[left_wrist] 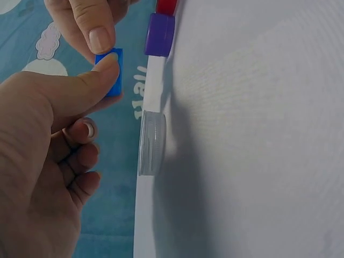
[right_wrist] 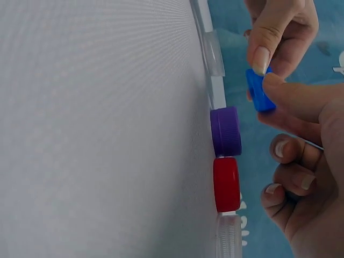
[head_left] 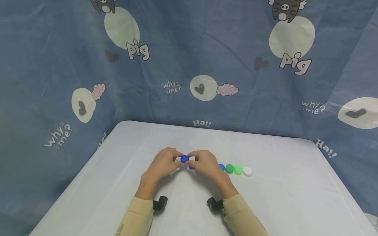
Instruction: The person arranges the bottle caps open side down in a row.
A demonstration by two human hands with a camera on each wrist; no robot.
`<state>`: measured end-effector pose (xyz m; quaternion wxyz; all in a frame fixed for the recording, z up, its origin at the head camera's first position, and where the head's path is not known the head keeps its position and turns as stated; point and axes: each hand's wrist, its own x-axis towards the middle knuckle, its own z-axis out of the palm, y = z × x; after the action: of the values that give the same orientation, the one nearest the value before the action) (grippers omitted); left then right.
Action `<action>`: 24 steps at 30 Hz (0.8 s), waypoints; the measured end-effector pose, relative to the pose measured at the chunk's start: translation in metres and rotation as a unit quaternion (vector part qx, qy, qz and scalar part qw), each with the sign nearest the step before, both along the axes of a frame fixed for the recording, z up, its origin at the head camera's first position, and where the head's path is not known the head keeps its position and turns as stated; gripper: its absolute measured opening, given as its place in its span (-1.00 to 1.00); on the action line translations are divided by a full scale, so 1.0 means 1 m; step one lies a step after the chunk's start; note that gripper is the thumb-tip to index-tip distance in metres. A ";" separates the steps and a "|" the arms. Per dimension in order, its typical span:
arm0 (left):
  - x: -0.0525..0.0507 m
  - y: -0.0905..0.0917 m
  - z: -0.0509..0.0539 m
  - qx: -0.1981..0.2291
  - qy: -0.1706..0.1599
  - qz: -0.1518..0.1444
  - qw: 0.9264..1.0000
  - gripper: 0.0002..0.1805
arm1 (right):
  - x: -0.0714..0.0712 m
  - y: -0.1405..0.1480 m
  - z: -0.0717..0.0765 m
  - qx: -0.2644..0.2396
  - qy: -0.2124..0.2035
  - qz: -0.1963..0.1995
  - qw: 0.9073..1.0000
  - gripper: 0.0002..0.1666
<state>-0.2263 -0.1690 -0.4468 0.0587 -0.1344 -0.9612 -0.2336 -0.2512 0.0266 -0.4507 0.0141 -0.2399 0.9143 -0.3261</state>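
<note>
A dark blue bottle cap (head_left: pixel 184 159) is held above the white table between both hands. My left hand (head_left: pixel 163 163) pinches its left side between thumb and fingers, while the right hand (head_left: pixel 207 164) pinches the other side. In the wrist views the blue cap (left_wrist: pixel 115 75) looks thin and is seen edge-on. Below the hands, a purple cap (right_wrist: pixel 226 131) stands on the table beside a red cap (right_wrist: pixel 227 184). The right hand mostly covers the purple cap in the head view. A clear ribbed cap (left_wrist: pixel 152 143) lies beneath the left hand.
Rightward along the row on the white table (head_left: pixel 283 196) come a blue cap (head_left: pixel 221 167), a green cap (head_left: pixel 229 168), a light green cap (head_left: pixel 238 169) and a white cap (head_left: pixel 247 171). A patterned blue cloth (head_left: pixel 177 111) hangs behind the table.
</note>
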 end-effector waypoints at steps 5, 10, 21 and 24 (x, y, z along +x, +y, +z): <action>0.000 0.001 -0.001 -0.002 0.007 0.010 1.000 -0.66 | -0.001 -0.002 -0.003 0.024 0.013 -0.004 1.000 -0.67; -0.001 0.002 -0.004 -0.010 0.015 0.017 1.000 -0.65 | 0.000 -0.003 -0.003 0.035 0.021 -0.004 0.999 -0.69; -0.002 0.006 -0.012 -0.039 0.014 0.026 0.999 -0.63 | 0.003 -0.006 -0.005 0.060 0.030 -0.012 0.998 -0.72; -0.002 0.006 -0.012 -0.050 0.008 0.028 0.998 -0.62 | 0.003 -0.007 -0.004 0.065 0.028 -0.012 0.997 -0.72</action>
<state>-0.2284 -0.1631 -0.4585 0.0656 -0.1123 -0.9746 -0.1824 -0.2479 0.0194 -0.4548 0.0001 -0.2370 0.9362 -0.2596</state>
